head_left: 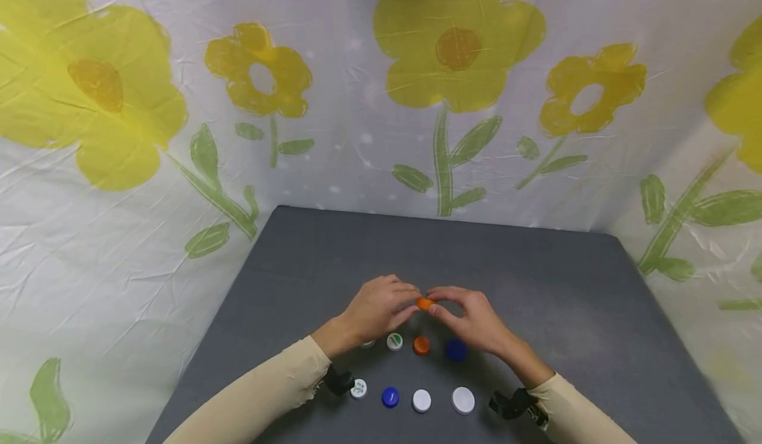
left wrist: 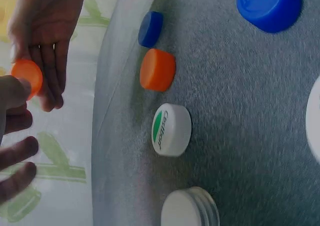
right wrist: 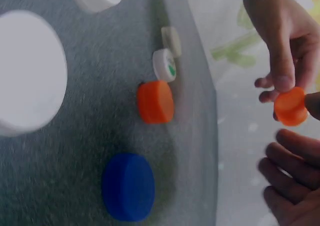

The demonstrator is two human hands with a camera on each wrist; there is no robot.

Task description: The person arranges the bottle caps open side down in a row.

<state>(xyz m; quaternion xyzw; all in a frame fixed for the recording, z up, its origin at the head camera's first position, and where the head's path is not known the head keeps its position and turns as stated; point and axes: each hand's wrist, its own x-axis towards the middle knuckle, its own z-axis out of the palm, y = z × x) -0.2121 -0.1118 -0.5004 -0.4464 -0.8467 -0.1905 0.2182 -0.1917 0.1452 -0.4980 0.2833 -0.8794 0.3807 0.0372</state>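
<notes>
An orange bottle cap (head_left: 424, 304) is held above the table between my two hands. My left hand (head_left: 381, 306) pinches it from the left, its thumb (right wrist: 284, 70) against the cap's edge. From the right, my right hand (head_left: 476, 318) pinches the same cap, thumb (left wrist: 20, 88) on its flat face. Below the hands a row of caps lies on the table: a white cap (left wrist: 182, 208) partly covered in the head view, a white cap with a green label (head_left: 395, 341), a second orange cap (head_left: 421, 345) and a dark blue cap (head_left: 456, 349).
Nearer me lies another row: a printed white cap (head_left: 358, 389), a blue cap (head_left: 390, 397), a white cap (head_left: 421, 401) and a larger white cap (head_left: 463, 400). The grey table (head_left: 536, 278) meets a flower-patterned curtain (head_left: 351, 133) at the back and sides.
</notes>
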